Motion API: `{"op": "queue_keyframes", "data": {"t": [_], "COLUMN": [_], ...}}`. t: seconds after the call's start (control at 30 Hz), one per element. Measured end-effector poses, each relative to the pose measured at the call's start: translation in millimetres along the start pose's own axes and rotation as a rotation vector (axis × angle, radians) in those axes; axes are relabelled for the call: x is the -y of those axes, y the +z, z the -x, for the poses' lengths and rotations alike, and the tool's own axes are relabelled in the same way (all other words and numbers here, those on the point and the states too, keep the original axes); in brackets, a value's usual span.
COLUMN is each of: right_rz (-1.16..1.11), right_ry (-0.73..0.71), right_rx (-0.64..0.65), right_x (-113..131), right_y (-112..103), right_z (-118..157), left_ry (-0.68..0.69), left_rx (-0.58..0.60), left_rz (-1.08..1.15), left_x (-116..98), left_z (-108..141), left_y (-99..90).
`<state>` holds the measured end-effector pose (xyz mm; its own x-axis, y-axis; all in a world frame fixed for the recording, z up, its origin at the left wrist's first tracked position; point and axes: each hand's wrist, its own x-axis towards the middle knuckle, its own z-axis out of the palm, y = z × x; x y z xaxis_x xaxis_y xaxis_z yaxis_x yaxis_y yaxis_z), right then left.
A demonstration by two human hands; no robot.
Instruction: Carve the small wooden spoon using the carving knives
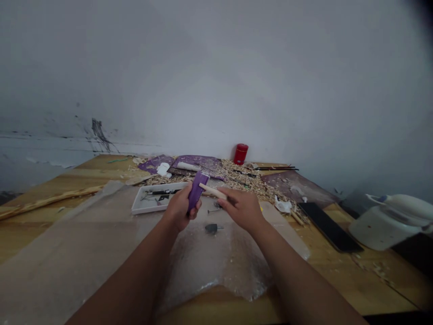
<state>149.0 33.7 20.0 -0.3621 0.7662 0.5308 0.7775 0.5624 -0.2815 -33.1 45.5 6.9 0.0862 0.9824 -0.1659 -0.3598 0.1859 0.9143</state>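
Note:
My left hand [180, 208] grips a flat purple strip [196, 192], possibly a sanding pad, held upright. My right hand [242, 208] pinches a pale wooden stick [213, 191] between fingers and thumb. The stick's far end lies against the purple strip, and its other end is hidden in my right hand. Below my hands, a small dark tool head with a short metal shank [212, 228] lies on a sheet of clear bubble wrap [216, 262].
A white tray [145, 205] of dark tools sits behind my left hand. Wood shavings [243, 178] and purple sheets cover the back of the wooden table [352, 275]. A red canister [241, 154] stands by the wall; a black strip [328, 226] and a white appliance [385, 221] lie right.

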Motion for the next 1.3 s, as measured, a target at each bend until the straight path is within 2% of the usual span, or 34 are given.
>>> {"op": "queue_keyframes", "data": {"t": [0.17, 0.33, 0.5, 0.73, 0.93, 1.17, 1.3], "right_rz": [-0.032, -0.012, -0.022, 0.05, -0.012, 0.084, 0.031], "right_ry": [-0.082, -0.011, -0.114, 0.022, -0.107, 0.064, -0.062], "right_rx": [0.089, 0.041, 0.157, 0.009, 0.114, -0.015, 0.07], "right_x": [1.1, -0.4, 1.0, -0.2, 8.6, 0.6, 7.7], "right_y": [0.2, -0.6, -3.4, 2.1, 1.2, 2.8, 3.1], "right_z": [0.9, 0.0, 0.5, -0.1, 1.9, -1.0, 2.3], "left_ry": [-0.046, -0.033, -0.049, -0.017, -0.043, -0.022, -0.028], "left_rx": [0.035, -0.01, 0.046, 0.003, 0.012, 0.029, -0.019], "left_rz": [0.019, 0.001, -0.001, -0.027, 0.0, -0.038, -0.044], "left_x": [-3.3, -2.6, -1.5, -1.0, -5.6, -3.1, -5.2], "left_z": [1.8, 0.5, -1.0, 0.8, 1.8, 3.8, 3.5], "left_y": [0.2, -0.2, -2.2, 0.2, -1.3, 1.6, 0.4]}}
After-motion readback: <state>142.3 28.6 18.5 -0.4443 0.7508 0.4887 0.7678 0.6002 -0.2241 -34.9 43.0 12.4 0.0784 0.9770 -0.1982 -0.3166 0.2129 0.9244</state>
